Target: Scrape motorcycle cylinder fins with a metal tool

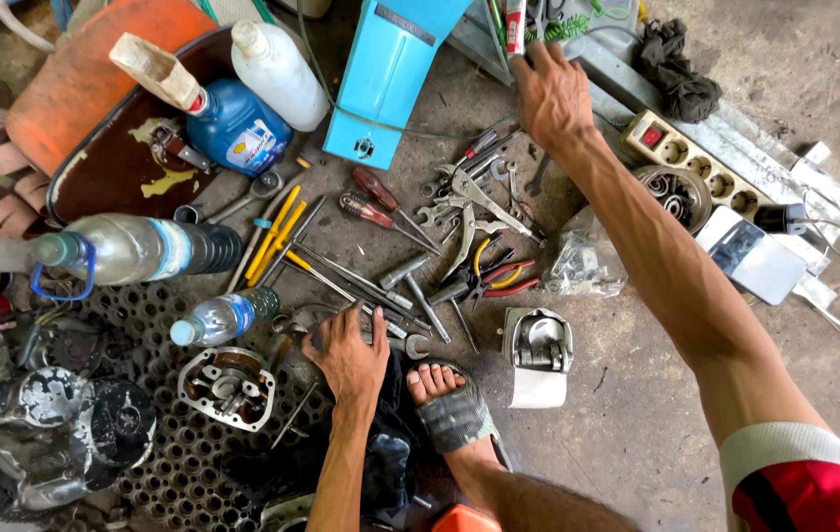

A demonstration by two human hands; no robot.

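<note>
My right hand (550,91) reaches far out to the back and grips a red and white tube (516,25) beside a blue metal panel (390,74). My left hand (346,353) rests flat, fingers spread, on the oily floor among scattered tools. Just past its fingers lie spanners, long rods (341,281), screwdrivers (373,207) and pliers (469,227). My sandalled foot (452,404) sits right beside the left hand.
A metal engine part (227,386) and two plastic bottles (134,248) (223,315) lie left. A blue jug (233,123), white bottle (277,71), power strip (701,163), phone (750,258), black rag (676,69) and a small metal part on paper (538,347) surround the tools.
</note>
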